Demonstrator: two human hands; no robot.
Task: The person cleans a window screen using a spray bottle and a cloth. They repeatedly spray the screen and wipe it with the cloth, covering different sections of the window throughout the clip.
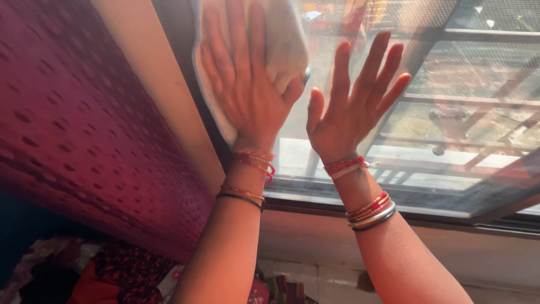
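Observation:
My left hand (247,84) lies flat with fingers spread on a pale cloth (281,39) and presses it against the window pane (439,95) near the pane's left edge. My right hand (351,104) is open beside it, palm against the glass, fingers apart and pointing up. It holds nothing. Both wrists carry red threads and several bangles. The cloth is partly hidden under my left hand.
A dark red patterned curtain (79,124) hangs at the left beside the pale window frame (163,84). A mesh screen covers the window, and metal railings (467,107) show outside. The sill (405,202) runs below my wrists. Crumpled fabrics (112,276) lie at the bottom left.

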